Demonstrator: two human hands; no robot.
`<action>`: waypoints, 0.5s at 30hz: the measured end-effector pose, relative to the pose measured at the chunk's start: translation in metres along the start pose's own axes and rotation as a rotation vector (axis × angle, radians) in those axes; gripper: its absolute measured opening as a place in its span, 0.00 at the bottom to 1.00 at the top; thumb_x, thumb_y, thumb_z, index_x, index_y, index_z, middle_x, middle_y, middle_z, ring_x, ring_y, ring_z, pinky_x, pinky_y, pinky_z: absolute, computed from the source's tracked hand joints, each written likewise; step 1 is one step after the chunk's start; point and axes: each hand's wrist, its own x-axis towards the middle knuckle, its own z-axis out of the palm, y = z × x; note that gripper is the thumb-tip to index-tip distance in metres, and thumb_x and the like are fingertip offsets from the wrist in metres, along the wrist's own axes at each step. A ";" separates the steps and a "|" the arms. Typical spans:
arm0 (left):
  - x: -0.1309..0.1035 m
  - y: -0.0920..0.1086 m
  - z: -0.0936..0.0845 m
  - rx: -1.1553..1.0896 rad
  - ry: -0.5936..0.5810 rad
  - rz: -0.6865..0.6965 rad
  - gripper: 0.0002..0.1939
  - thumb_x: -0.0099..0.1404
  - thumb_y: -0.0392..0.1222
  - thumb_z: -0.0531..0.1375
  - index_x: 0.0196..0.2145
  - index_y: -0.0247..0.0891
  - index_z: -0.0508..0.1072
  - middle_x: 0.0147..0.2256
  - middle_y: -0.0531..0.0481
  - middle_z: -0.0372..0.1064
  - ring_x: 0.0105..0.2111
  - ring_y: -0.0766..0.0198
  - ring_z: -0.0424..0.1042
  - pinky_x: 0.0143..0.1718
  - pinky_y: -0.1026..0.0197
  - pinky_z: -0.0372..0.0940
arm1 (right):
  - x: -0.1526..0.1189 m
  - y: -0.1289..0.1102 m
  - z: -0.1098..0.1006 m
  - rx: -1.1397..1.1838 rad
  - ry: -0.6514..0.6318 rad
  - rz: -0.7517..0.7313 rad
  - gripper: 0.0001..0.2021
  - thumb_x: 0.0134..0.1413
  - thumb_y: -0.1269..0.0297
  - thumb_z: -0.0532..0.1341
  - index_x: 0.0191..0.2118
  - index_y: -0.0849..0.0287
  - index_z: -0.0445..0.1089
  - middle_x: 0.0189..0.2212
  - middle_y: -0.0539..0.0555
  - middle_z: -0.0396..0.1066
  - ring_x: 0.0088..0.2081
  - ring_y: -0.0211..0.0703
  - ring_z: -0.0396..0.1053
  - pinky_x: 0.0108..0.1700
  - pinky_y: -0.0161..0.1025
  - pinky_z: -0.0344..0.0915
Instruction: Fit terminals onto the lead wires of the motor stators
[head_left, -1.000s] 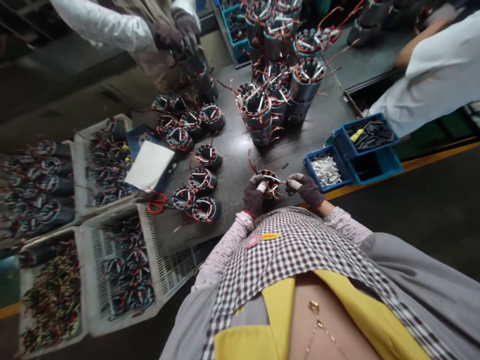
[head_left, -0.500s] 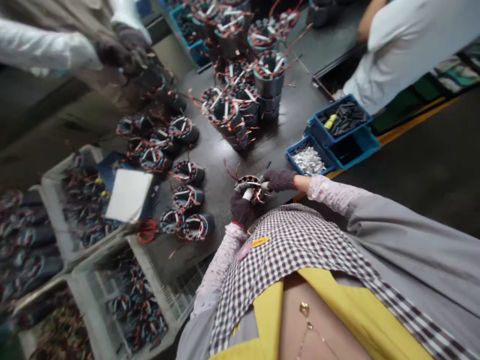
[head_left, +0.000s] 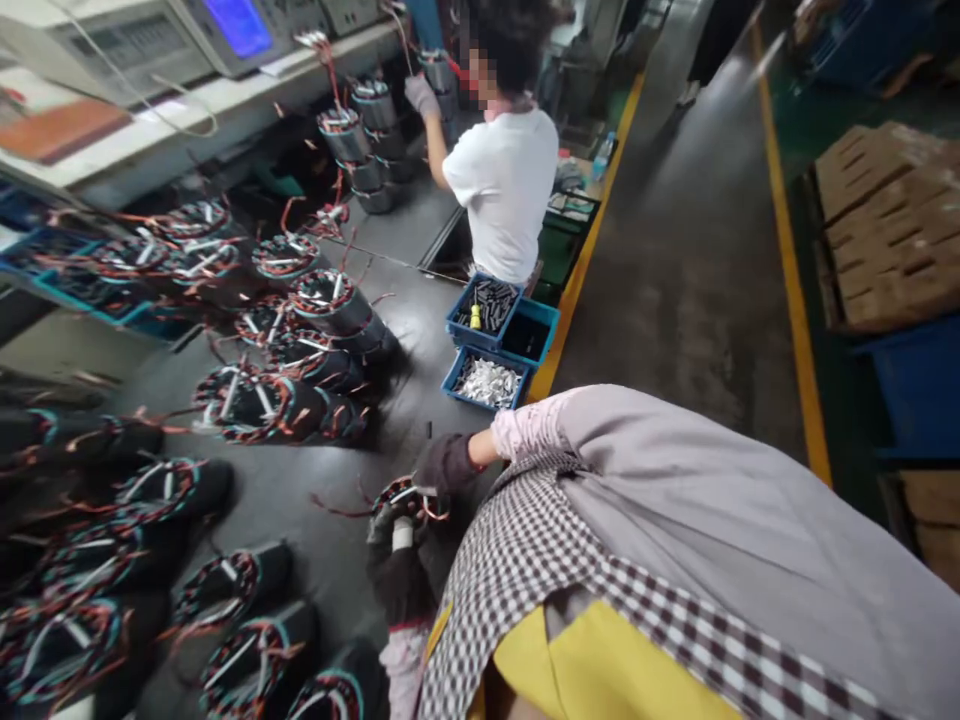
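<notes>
A motor stator [head_left: 396, 492], a dark ring with copper-red wires and white sleeves, stands at the table's near edge against my checked apron. My left hand [head_left: 401, 570], in a dark glove with pale tape on a finger, is closed around its near side. On its right rim rests my gloved right hand [head_left: 448, 466], fingers curled together at the wires. What those fingertips pinch is hidden. A small black piece [head_left: 429, 429] lies on the table just beyond.
Stacked stators [head_left: 330, 300] stand at the left, with more stators [head_left: 232, 580] nearer. Blue bins hold white pieces [head_left: 487, 383] and black tubes with a yellow-handled tool [head_left: 475, 317]. A co-worker in a white shirt [head_left: 506, 180] sits beyond. Cartons [head_left: 892, 220] stand across the aisle.
The view has swung right and up, bringing the co-worker and the aisle into sight. Both hands remain at the same stator.
</notes>
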 end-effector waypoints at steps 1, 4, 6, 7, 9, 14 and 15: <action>-0.001 0.002 -0.001 -0.014 0.011 -0.013 0.12 0.63 0.56 0.70 0.43 0.56 0.80 0.54 0.55 0.84 0.59 0.40 0.82 0.59 0.38 0.80 | -0.001 0.001 -0.001 -0.007 0.001 -0.003 0.10 0.50 0.66 0.71 0.22 0.52 0.75 0.21 0.42 0.78 0.27 0.37 0.68 0.37 0.35 0.63; -0.001 0.008 -0.001 -0.099 0.043 -0.027 0.12 0.61 0.56 0.71 0.43 0.59 0.82 0.50 0.58 0.86 0.57 0.40 0.83 0.58 0.38 0.81 | -0.009 0.002 -0.002 0.055 0.148 -0.020 0.07 0.56 0.56 0.71 0.30 0.52 0.79 0.30 0.47 0.84 0.34 0.43 0.75 0.40 0.38 0.68; -0.001 0.014 0.002 -0.123 0.010 -0.016 0.12 0.60 0.57 0.72 0.43 0.62 0.83 0.48 0.60 0.86 0.56 0.40 0.84 0.59 0.38 0.81 | -0.010 -0.002 0.000 0.247 0.232 -0.015 0.11 0.53 0.50 0.73 0.40 0.47 0.80 0.37 0.41 0.86 0.41 0.46 0.79 0.43 0.38 0.71; -0.001 0.018 0.005 -0.127 -0.021 -0.010 0.12 0.61 0.58 0.72 0.43 0.63 0.84 0.48 0.61 0.86 0.56 0.40 0.84 0.59 0.37 0.80 | -0.009 -0.004 0.002 0.361 0.230 -0.010 0.13 0.51 0.48 0.73 0.42 0.43 0.80 0.38 0.37 0.85 0.43 0.46 0.80 0.44 0.37 0.72; -0.002 0.026 0.010 -0.145 -0.089 0.002 0.12 0.61 0.59 0.71 0.43 0.65 0.85 0.50 0.62 0.86 0.56 0.40 0.84 0.62 0.36 0.79 | -0.006 -0.011 0.004 0.553 0.140 -0.010 0.11 0.49 0.50 0.73 0.39 0.42 0.79 0.35 0.33 0.83 0.43 0.45 0.81 0.45 0.37 0.73; -0.016 0.041 0.011 -0.149 0.115 -0.021 0.16 0.61 0.62 0.72 0.46 0.61 0.83 0.50 0.59 0.86 0.58 0.39 0.82 0.64 0.35 0.77 | -0.035 -0.023 -0.012 0.681 0.122 0.010 0.07 0.49 0.56 0.73 0.33 0.50 0.78 0.34 0.43 0.84 0.39 0.45 0.79 0.42 0.38 0.76; -0.020 0.043 0.010 -0.117 0.234 -0.030 0.19 0.61 0.63 0.72 0.47 0.58 0.81 0.51 0.56 0.85 0.59 0.39 0.81 0.64 0.36 0.76 | -0.047 -0.018 -0.017 0.652 0.245 0.068 0.08 0.51 0.56 0.72 0.36 0.51 0.79 0.34 0.46 0.83 0.37 0.44 0.78 0.41 0.38 0.75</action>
